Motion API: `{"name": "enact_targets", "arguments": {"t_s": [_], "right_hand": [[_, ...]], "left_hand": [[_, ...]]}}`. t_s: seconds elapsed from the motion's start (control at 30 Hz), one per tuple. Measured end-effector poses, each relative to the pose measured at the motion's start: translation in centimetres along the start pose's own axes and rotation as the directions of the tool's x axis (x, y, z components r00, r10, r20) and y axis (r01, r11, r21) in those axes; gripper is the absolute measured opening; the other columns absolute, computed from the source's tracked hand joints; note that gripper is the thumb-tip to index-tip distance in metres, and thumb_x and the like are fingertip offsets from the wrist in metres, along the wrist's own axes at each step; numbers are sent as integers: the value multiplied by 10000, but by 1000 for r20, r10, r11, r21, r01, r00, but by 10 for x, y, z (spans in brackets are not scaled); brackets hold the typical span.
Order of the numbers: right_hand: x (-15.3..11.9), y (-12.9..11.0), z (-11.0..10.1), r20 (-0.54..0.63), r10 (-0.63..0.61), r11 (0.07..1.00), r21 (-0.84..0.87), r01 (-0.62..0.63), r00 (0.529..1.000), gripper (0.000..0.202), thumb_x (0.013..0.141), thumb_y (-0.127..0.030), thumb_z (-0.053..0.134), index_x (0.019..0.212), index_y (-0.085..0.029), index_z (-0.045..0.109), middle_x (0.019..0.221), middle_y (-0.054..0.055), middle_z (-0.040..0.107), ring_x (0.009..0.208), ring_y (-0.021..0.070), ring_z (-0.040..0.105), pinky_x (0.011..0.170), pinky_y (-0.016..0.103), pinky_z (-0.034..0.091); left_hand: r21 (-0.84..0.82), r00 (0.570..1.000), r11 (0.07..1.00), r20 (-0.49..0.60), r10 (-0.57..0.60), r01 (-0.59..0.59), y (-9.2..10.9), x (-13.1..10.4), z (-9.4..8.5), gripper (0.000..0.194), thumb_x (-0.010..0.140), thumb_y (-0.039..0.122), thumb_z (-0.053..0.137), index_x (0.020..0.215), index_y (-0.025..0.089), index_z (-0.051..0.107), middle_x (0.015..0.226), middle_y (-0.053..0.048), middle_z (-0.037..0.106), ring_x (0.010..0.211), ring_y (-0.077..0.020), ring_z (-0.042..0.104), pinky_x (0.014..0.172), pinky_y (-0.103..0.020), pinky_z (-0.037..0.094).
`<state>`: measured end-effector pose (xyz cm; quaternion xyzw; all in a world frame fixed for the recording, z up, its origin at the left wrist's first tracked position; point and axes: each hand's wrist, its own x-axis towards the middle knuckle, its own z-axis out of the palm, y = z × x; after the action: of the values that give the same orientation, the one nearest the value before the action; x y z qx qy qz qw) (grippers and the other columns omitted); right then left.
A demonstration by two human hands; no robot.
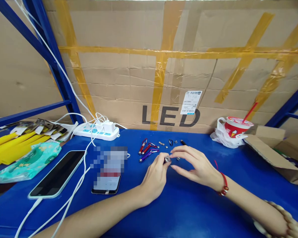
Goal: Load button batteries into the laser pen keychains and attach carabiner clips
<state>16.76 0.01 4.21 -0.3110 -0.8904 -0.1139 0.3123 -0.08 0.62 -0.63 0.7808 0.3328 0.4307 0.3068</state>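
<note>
One small tube [167,159], lower centre: your left hand [154,177] pinches it, right hand [202,166] arches, fingers [185,155] parted; cardboard [124,86] above reads "LED".

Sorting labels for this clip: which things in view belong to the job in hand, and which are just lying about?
Likely in the job:
small tube, held in the left hand
two red tubes
purple tube
small silver discs
black clip

Apparently lying about:
white-edged phone
dark-edged phone
power strip
red cup
open carton
yellow packs
</note>
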Motion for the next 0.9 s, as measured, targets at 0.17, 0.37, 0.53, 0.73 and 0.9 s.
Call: {"name": "enact_targets", "arguments": {"t_s": [0.17,0.37,0.53,0.73,0.9], "right_hand": [[9,-2,1,89,-54,988,-137,66,995,166,855,-297,507,947,-204,608,1070,91,602,910,193,579,751,330,461],[12,14,3,100,85,996,28,-88,991,192,882,-320,462,911,-203,611,977,53,621,933,158,560,828,298,435],[10,48,26,262,239,962,-199,-190,935,249,885,-304,456,1069,-213,596,1018,58,614,923,185,555,764,312,427],[5,64,46,332,261,945,-280,-170,906,225,879,-250,469,978,-198,664,958,75,647,905,210,549,716,310,374],[8,57,41,366,331,920,-329,-211,870,155,827,-193,539,853,-193,692,835,65,670,829,202,567,695,291,363]], "left_hand": [[15,1000,1000,17,3,-3,-6,1,1,194,875,81,310,945,210,436,909,-33,548,842,-169,538,753,-275,419],[102,998,993,14,-57,55,-5,3,2,130,902,159,325,861,216,434,810,-5,547,742,-165,538,675,-258,403],[197,993,980,101,-54,33,5,2,1,117,913,201,335,839,222,423,730,25,527,660,-149,522,626,-237,376],[276,982,961,189,-23,-30,10,-1,1,111,909,219,349,838,218,436,753,12,544,678,-154,527,645,-237,384],[269,981,963,190,-50,-3,10,0,0,125,913,223,338,829,219,430,715,22,530,647,-147,517,616,-227,375]]}}
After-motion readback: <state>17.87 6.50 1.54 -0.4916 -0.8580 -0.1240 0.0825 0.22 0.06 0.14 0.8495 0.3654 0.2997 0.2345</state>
